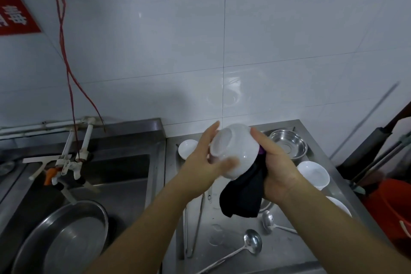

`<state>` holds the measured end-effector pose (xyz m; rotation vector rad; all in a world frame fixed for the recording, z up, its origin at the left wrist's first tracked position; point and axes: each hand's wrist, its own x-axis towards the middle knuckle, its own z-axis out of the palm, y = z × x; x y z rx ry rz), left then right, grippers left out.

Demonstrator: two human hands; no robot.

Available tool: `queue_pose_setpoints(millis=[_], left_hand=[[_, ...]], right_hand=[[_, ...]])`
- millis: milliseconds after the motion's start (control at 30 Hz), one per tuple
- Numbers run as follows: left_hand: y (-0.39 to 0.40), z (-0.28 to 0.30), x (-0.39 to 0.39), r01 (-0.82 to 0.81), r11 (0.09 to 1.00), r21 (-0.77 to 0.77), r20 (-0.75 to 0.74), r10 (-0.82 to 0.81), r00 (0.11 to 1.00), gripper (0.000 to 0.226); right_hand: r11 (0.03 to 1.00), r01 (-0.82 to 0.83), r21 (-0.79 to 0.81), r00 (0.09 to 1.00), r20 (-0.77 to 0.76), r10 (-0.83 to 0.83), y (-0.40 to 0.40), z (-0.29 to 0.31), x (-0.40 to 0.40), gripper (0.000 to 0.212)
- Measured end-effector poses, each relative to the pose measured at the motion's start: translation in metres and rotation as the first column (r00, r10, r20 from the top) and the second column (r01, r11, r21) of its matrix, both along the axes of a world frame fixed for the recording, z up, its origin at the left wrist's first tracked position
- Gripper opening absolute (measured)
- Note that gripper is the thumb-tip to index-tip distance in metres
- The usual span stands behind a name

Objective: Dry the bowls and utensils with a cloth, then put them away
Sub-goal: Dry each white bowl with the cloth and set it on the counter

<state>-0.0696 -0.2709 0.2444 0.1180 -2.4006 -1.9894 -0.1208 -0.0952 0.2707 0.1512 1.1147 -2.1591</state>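
Drying works best, I judge, if my left hand [201,162] gripping the white bowl [235,153] at frame centre turns it while my right hand [275,167], closed on the dark cloth [242,198], wipes all round.

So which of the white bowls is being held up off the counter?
The upturned white bowl gripped between the left hand and right hand, against the dark cloth. The other white bowls sit on the counter.

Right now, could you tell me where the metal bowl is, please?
In the head view, the metal bowl sits at the back right of the steel counter, near the tiled wall, just behind the right hand and a white bowl.
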Motion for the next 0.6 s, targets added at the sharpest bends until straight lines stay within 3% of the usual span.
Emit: queue_pose_setpoints(millis=[67,133,233,500,600], left_hand=[[0.005,-0.008,0.0,-0.269,0.913,0.308,0.213,0.209,0.954,0.049],[0.01,-0.016,0.006,-0.336,0.836,0.434,0.402,0.154,0.903,0.051],[0.019,-0.021,0.017,-0.247,0.798,0.549,0.363,0.039,0.931,0.048],[0.009,-0.012,0.009,-0.329,0.598,0.731,0.31,0.138,0.941,0.054],[0.002,-0.002,0.004,-0.331,0.548,0.768,0.268,0.194,0.944,0.051]], right_hand=[[0.998,0.06,-0.025,0.998,-0.033,-0.061,0.0,-0.003,-0.001,0.053],[0.994,0.087,-0.068,0.995,-0.04,-0.09,0.002,-0.008,-0.002,0.055],[0.99,0.078,-0.115,0.995,-0.045,-0.084,0.006,-0.016,-0.002,0.056],[0.981,0.138,-0.134,0.99,-0.023,-0.142,0.003,-0.024,0.005,0.042],[0.984,0.179,-0.027,0.983,0.033,-0.178,0.0,-0.029,0.011,0.039]])
